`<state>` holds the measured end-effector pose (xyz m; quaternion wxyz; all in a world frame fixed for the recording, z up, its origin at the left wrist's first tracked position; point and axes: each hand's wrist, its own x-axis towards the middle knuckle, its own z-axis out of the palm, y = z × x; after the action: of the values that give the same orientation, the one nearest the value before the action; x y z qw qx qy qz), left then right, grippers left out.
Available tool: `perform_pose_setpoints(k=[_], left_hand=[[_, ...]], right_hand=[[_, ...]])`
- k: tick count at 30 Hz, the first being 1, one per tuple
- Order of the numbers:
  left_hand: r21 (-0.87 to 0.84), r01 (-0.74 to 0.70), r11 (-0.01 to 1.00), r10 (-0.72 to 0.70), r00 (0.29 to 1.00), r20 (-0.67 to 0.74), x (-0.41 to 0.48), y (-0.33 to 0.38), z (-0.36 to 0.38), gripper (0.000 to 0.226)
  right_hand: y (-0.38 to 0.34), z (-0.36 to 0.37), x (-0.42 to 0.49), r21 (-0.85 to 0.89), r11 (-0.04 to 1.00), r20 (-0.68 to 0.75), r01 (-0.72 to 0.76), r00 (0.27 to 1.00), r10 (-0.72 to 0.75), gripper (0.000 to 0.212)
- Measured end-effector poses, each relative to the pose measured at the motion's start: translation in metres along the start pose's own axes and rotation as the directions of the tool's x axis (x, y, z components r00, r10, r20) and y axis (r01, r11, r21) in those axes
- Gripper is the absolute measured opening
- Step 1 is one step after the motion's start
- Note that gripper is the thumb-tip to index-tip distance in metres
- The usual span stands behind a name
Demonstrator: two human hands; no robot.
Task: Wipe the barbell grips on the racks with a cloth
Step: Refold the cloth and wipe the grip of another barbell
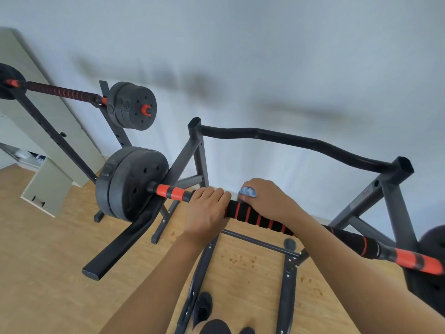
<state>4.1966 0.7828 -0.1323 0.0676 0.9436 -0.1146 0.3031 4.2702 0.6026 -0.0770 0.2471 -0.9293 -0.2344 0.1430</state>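
Barbell [260, 219] with a black foam grip banded in orange lies across a dark metal rack [395, 206] right in front of the person. The left hand [207, 210] is curled over it just inside the orange collar by the weight plates [130, 184], seemingly steadying it. The right hand [265, 197], just beside the left, is wrapped over the grip and pinches a blue and white cloth [248, 192] against the foam. Most of the cloth is hidden, so how far it wraps round is unclear. The wiping looks to be under way at the grip's left end. Next, the cloth would need to slide right along the foam under firm pressure, without the bar rolling. A second barbell [62, 92] sits on a farther rack to the left.
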Motion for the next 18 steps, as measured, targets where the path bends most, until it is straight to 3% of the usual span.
perform_pose_setpoints(k=[2, 4, 8, 12, 15, 18], left_hand=[[0.022, -0.004, 1.000, 0.004, 1.000, -0.020, 0.000, 0.001, 0.004, 0.027], [0.046, 0.010, 0.999, -0.008, 0.999, -0.033, 0.000, 0.001, 0.008, 0.028], [0.031, 0.014, 0.999, -0.014, 0.999, 0.030, 0.007, 0.002, 0.005, 0.029], [0.064, 0.064, 0.996, -0.080, 0.953, 0.292, 0.021, 0.003, -0.009, 0.030], [0.171, 0.040, 0.984, -0.122, 0.857, 0.501, 0.038, 0.003, -0.019, 0.016], [0.151, 0.015, 0.988, -0.108, 0.770, 0.629, 0.054, 0.000, -0.027, 0.011]], right_hand=[[0.002, 0.004, -0.006, 0.046, 0.999, 0.016, -0.025, 1.000, 0.024, 0.022], [-0.001, 0.009, -0.015, 0.058, 0.998, -0.078, -0.002, 0.997, 0.006, 0.017], [-0.010, 0.011, -0.029, -0.093, 0.991, -0.196, 0.098, 0.974, -0.114, 0.016], [-0.013, 0.005, -0.030, -0.110, 0.985, -0.206, 0.130, 0.967, -0.151, 0.023], [-0.012, 0.001, -0.027, -0.056, 0.984, -0.201, 0.168, 0.964, -0.176, 0.019], [-0.012, -0.002, -0.023, -0.024, 0.980, -0.201, 0.199, 0.959, -0.200, 0.012]])
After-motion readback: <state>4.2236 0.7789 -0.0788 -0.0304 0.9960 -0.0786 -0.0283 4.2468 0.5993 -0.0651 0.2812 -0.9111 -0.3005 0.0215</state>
